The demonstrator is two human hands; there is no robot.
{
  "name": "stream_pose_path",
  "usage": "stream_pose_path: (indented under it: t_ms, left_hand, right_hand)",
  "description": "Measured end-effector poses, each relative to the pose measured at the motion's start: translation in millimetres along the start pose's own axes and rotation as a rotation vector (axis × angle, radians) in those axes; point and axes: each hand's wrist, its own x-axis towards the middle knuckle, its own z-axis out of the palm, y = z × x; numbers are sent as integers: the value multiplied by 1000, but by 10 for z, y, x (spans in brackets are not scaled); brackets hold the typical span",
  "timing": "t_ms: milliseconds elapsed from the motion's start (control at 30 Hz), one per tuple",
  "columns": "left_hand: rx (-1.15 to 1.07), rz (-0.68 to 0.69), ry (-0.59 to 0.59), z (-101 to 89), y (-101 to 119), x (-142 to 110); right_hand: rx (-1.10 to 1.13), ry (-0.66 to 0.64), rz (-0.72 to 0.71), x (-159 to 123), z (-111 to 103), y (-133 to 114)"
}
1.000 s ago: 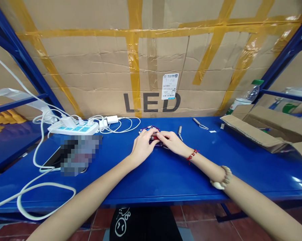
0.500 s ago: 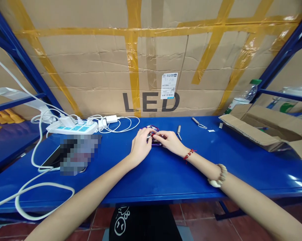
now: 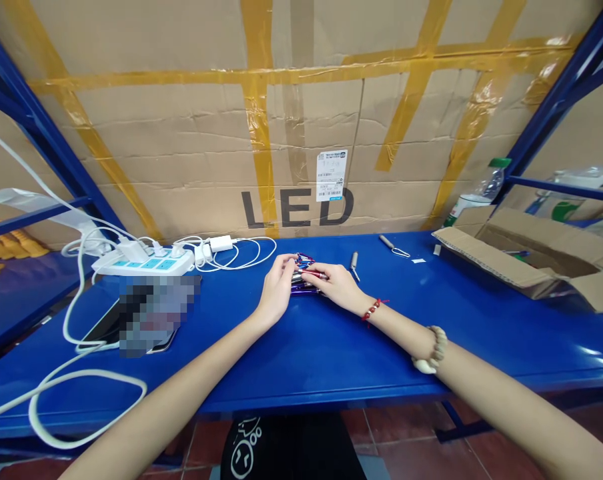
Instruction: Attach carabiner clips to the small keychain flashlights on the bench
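Trailing white cables, a power strip sits left on a blue worktop. The left hand touches a pile of pens, its fingers' closure impossible to tell; the right hand's fingers clamp a red pen above the pile, near an open carton farther right.

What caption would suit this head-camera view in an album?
Two bare hands gather around shiny pens on a blue table.

Glossy rods — likely pens, red, blue and purple — lie bunched on the table.
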Motion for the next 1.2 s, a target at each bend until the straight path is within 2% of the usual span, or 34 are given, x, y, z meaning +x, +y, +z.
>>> stream_pose_path:
  t_ms: [333,800,1200]
  left_hand:
    - [-16,-13,-8,-11,53,-35]
    - [-105,41,13,-8,-51,25]
    - [-107,52,19,-3,-1,-7]
  right_hand:
    - [-17,-11,-30,-3,12,11]
    - [21,1,-25,7,17,37]
    - [56,-17,-47,11,25,65]
